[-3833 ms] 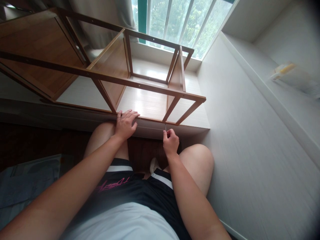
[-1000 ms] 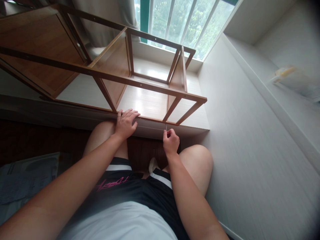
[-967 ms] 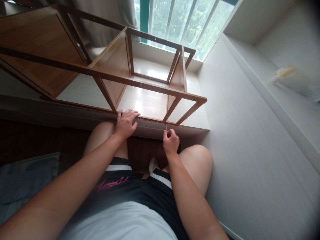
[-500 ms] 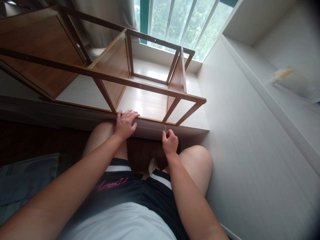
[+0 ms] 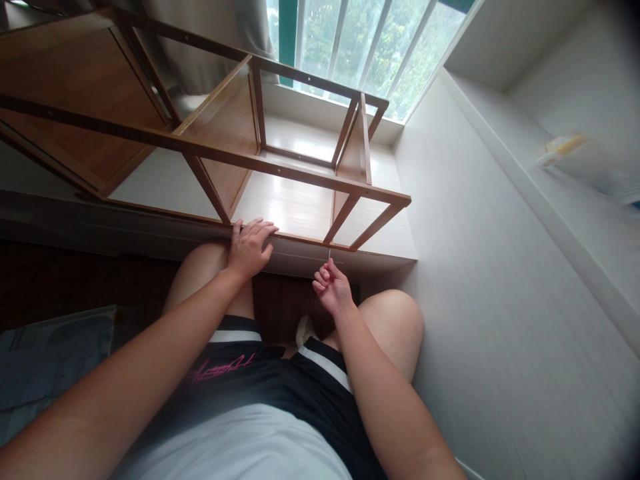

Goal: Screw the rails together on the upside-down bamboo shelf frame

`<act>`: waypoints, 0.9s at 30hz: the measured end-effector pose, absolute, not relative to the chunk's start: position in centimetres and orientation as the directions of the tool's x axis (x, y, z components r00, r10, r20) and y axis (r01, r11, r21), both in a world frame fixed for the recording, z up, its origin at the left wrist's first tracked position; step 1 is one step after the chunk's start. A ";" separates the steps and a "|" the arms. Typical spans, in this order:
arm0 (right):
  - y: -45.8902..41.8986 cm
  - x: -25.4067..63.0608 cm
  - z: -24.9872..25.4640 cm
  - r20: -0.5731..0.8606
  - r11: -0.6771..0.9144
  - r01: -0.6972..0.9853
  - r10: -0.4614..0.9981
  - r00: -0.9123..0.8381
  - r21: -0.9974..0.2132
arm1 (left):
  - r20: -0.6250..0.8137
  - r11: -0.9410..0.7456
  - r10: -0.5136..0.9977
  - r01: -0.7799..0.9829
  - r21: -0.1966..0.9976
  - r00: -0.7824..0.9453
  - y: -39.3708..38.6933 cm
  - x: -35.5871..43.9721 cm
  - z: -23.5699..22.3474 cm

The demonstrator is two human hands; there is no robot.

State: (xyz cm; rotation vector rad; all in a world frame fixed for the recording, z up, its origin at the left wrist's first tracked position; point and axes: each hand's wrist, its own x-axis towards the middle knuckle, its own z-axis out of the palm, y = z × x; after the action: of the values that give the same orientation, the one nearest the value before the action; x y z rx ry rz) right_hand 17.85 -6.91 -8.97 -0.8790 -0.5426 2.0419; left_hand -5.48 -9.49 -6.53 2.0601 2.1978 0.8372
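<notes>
A brown wooden shelf frame (image 5: pixel 280 170) lies on its side on a pale raised platform (image 5: pixel 390 243) under a window. My left hand (image 5: pixel 247 248) lies flat on the frame's lower front rail, fingers stretched over its edge. Just to the right and below that rail, my right hand (image 5: pixel 330 287) is turned palm up, its fingers pinched round a thin metal tool (image 5: pixel 329 255), probably a small hex key, whose tip reaches up to the rail's underside. My bare knees sit under both hands.
A white wall (image 5: pixel 500 280) runs close along the right. A ledge above it carries a blurred yellow-and-white object (image 5: pixel 565 148). Dark floor and a bluish sheet (image 5: pixel 45 360) lie at the left. Window bars (image 5: pixel 350 47) stand behind the frame.
My right hand has rolled over to palm up and dropped slightly, still pinching the thin tool at the rail. My left hand has stayed put on the rail.
</notes>
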 end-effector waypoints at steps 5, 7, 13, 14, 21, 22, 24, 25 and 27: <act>-7.2 17.5 -9.1 -0.383 -0.589 -0.570 0.807 -0.449 -0.573 | 0.352 -0.016 0.926 0.921 0.390 -0.133 -9.5 -5.5 -6.6; -7.3 17.4 -9.3 -0.369 -0.550 -0.563 0.834 -0.411 -0.617 | 0.353 -0.019 0.926 0.920 0.392 -0.132 -9.5 -5.5 -6.6; -7.5 17.1 -9.7 -0.326 -0.439 -0.514 0.897 -0.298 -0.737 | 0.354 -0.021 0.926 0.919 0.393 -0.130 -9.5 -5.5 -6.6; -7.6 17.0 -9.8 -0.324 -0.426 -0.505 0.903 -0.281 -0.751 | 0.353 -0.021 0.927 0.920 0.392 -0.129 -9.5 -5.6 -6.6; -7.9 16.7 -10.3 -0.300 -0.364 -0.454 0.931 -0.209 -0.813 | 0.342 -0.018 0.930 0.917 0.399 -0.131 -9.5 -5.6 -6.6; -7.9 16.7 -10.2 -0.294 -0.356 -0.450 0.934 -0.205 -0.819 | 0.343 -0.018 0.930 0.916 0.401 -0.132 -9.5 -5.6 -6.6; -7.8 16.7 -10.1 -0.290 -0.348 -0.436 0.937 -0.196 -0.830 | 0.347 -0.020 0.928 0.915 0.404 -0.133 -9.5 -5.6 -6.6; -7.7 16.8 -10.1 -0.291 -0.345 -0.428 0.938 -0.189 -0.835 | 0.350 -0.022 0.927 0.914 0.405 -0.132 -9.5 -5.6 -6.7; -7.6 16.9 -10.0 -0.294 -0.342 -0.413 0.939 -0.176 -0.844 | 0.357 -0.026 0.925 0.914 0.405 -0.132 -9.5 -5.6 -6.7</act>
State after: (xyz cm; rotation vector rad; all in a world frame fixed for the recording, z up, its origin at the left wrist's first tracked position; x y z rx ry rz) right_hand 16.89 -7.55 -10.01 -1.0318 -0.7572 1.7090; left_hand -5.61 -9.53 -6.72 2.0568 2.1782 0.8777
